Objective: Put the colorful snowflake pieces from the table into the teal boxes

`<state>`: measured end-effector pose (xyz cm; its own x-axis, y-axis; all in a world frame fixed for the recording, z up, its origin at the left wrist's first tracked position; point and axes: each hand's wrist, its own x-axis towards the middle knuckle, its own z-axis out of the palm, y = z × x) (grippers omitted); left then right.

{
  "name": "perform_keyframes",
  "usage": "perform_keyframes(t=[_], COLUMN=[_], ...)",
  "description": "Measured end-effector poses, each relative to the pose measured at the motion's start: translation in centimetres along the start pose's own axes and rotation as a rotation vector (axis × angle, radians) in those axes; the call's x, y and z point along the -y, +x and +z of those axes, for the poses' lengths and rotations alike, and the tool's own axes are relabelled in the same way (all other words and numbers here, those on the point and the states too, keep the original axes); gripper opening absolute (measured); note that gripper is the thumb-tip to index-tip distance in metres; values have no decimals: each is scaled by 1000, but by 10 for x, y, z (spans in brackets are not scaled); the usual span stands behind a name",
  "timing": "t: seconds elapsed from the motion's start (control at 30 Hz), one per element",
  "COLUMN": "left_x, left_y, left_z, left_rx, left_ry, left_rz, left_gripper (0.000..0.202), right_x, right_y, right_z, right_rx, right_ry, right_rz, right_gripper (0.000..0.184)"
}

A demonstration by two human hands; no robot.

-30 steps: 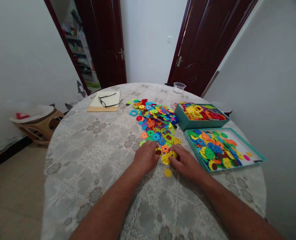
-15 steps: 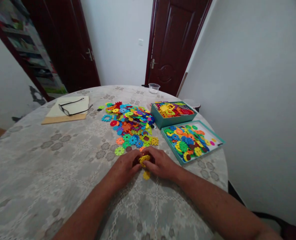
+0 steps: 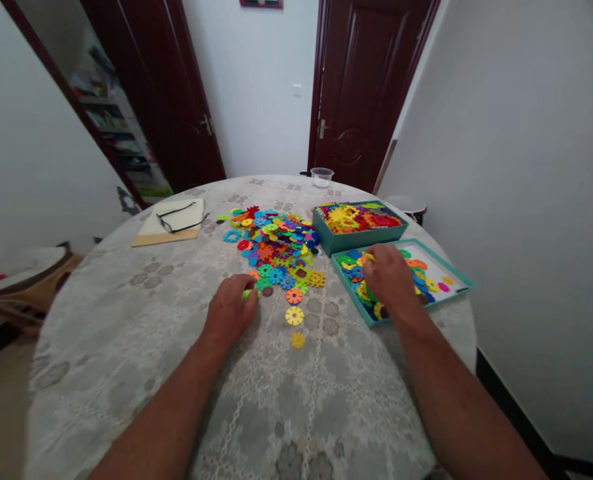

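Observation:
At the near left edge of the pile, my left hand (image 3: 230,305) pinches a light green interlocking plastic disc (image 3: 247,295), partly hidden by the fingers. My right hand (image 3: 389,273) is over the shallow teal tray (image 3: 352,293), fingers closed on a yellow disc (image 3: 370,257) that shows at the fingertips. Under it, many coloured discs (image 3: 421,267) fill the tray's left and middle. Between my hands, a yellow disc (image 3: 294,316) and a smaller, darker yellow disc (image 3: 298,340) lie flat on the cloth, with an orange disc (image 3: 294,296) just beyond them.
A heaped pile of mixed discs (image 3: 271,240) covers the table's middle. Behind the tray stands a deeper teal box (image 3: 366,239) full of plastic pieces. Eyeglasses (image 3: 182,225) rest on a pad (image 3: 169,220) at the left. A clear plastic bowl (image 3: 321,177) sits at the far edge.
My hands have moved apart from the yellow discs they held together. The left went to the light green disc, the right over the tray. A yellow disc now lies between them. The view has shifted.

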<state>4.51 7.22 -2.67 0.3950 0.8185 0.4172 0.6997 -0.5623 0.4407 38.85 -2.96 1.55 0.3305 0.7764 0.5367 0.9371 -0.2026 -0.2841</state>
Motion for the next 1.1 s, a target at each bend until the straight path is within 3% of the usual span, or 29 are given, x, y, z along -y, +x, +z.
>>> perform_keyframes(t=[0.13,0.27,0.4,0.5,0.6,0.83,0.97,1.1], left_x=[13,17,16,15,13,12,10,11], left_y=[2,3,3,2,3,5,6,5], left_z=[-2,-8,-11,-11,-10,-6,-7,-11], left_rx=[64,165,250,269,277,291,287,271], left_ry=[137,240,281,268,234,205,133,-81], left_rz=[-65,-108,-137,-142,-128,-114,-147,-177], left_gripper=[32,35,36,34,31,25,22,22], right_x=[-34,-7,45,72,88,104,108,104], right_y=[10,2,-22,-42,-55,-63,-60,-54], right_z=[9,15,21,27,33,40,40,36], right_rx=[-106,-83,205,454,567,596,625,702], right_ry=[-195,-60,166,240,229,227,386,656], right_rz=[82,-107,-327,-400,-378,-289,-237,-155], right_gripper=[29,25,19,16,15,20,15,6])
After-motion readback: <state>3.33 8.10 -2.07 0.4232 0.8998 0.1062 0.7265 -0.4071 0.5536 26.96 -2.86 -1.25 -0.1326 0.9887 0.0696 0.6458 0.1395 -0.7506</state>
